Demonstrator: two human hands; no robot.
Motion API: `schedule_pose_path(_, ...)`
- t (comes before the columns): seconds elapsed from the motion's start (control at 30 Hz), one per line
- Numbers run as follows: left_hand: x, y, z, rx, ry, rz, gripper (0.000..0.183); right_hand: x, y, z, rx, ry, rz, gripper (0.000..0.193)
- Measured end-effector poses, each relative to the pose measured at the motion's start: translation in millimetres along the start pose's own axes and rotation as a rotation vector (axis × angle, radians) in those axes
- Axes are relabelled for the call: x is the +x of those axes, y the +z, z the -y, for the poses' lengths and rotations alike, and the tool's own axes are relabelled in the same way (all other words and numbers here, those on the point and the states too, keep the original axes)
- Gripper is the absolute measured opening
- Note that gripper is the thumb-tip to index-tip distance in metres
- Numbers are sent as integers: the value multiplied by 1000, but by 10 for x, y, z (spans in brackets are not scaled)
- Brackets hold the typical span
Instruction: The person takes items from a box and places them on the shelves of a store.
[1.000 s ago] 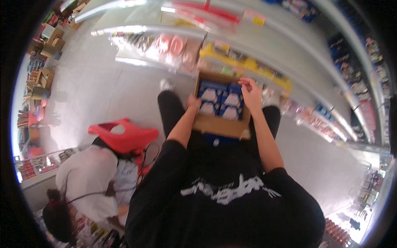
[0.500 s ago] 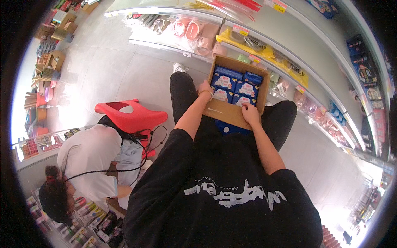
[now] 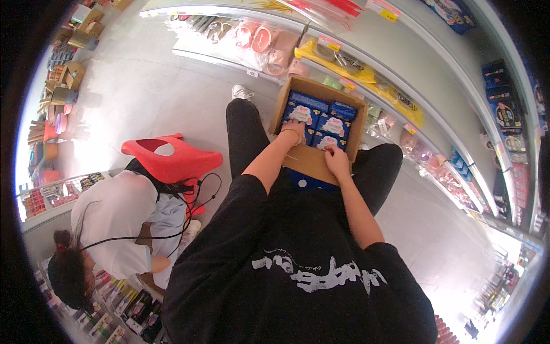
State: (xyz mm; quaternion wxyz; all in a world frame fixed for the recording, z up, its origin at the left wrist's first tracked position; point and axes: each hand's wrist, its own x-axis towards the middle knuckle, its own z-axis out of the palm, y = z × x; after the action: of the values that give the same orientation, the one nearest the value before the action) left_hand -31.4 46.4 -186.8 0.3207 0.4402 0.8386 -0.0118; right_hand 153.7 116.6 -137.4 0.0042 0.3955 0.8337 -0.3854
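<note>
An open cardboard box (image 3: 361,123) stands between my knees, packed with blue packets (image 3: 331,126) that have white and pink labels. My left hand (image 3: 293,132) reaches in over the near-left packets, its fingers stretched out and resting on them. It wears a bracelet at the wrist. The near rim of the box is gripped by my right hand (image 3: 334,158), the thumb and fingers bent at the edge beside the near-right packet. Part of the near-left packet is hidden beneath my left hand.
Shelves with clear-bagged slippers (image 3: 263,39) and yellow packages (image 3: 366,71) run along the front and right. A red plastic stool (image 3: 172,163) stands at my left. Beside it a person in a white top (image 3: 117,209) bends toward low shelves; a black cable (image 3: 132,238) hangs there.
My left hand has moved from the box's left side to the packets inside. My right hand keeps its place at the near rim. The whole view has shifted slightly.
</note>
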Motion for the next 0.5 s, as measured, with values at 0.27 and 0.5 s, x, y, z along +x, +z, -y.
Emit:
schedule_pose_path(0.27,292,225,111,103,52,11,49,75,28,-81,48,31,44,24)
schedule_pose_path(0.5,312,220,87,177,41,-48,35,86,-5,-30,104,68,42,24)
